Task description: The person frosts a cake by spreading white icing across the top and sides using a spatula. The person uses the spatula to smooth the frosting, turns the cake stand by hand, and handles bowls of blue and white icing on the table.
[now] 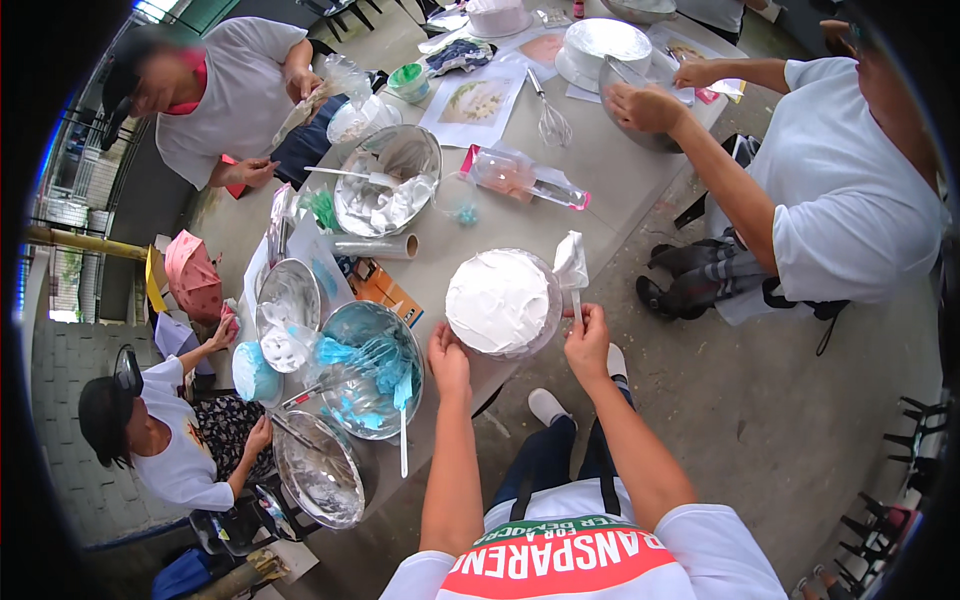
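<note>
Concrete floor: grey (740,420), spread out beyond the table's right side.
Long pale-grey table (610,175): ran from the top of the view down toward the wearer, crowded along its left side.
Co-workers: one person in a white shirt (850,200) stood at the right; another in white (230,100) at the upper left handled a clear piping bag; a third in a black cap (180,440) was at the lower left.
Metal bowls: a wide silver bowl smeared with blue cream (408,345) lay left of the wearer, a whisk with a blue-coated head (380,355) inside it; farther up was a large silver bowl with white cream (405,148).
Round cake coated in white cream (497,298): sat on a clear round base (556,310) at the table's near edge, between the wearer's hands; its top looked swirled and uneven.
Left hand (449,360): grasped the base's rim at its lower left.
Right hand (587,342): gripped the spatula's handle beside the base; whether it also touched the rim, I could not tell.
White flat-bladed spatula (571,262): pointed away from the wearer, its blade thick with white cream, just right of the cake.
</note>
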The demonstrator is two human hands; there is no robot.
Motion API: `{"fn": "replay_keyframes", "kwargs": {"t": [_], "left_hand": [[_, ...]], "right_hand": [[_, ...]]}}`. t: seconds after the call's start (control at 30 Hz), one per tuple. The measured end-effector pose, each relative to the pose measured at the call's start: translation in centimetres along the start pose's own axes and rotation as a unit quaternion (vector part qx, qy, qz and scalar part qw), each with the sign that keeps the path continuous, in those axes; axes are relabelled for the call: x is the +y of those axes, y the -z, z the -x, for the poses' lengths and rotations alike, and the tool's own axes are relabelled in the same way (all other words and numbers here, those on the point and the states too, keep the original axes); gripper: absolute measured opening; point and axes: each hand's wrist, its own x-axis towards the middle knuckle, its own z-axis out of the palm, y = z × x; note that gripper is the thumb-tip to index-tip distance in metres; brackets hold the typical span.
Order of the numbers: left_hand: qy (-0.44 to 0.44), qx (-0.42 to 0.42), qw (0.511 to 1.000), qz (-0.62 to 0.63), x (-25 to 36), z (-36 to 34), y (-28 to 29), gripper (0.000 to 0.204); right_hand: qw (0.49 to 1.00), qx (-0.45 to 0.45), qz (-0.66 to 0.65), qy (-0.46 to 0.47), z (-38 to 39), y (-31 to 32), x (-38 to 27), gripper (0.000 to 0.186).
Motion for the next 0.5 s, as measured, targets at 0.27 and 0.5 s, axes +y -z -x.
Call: {"fn": "replay_keyframes", "kwargs": {"t": [0.27,0.5], "left_hand": [[-0.087,0.003,0.979,-0.184,-2.3,0.9,1.3,0.057],[-0.127,0.042,0.965,-0.225,-2.7,5.6,0.4,0.059]], "right_hand": [[0.998,-0.022,0.015,0.059,-1.8,-0.5,-0.8,0.018],[0.983,-0.177,0.050,0.025,-6.9,-1.2,-2.9,0.019]]}}
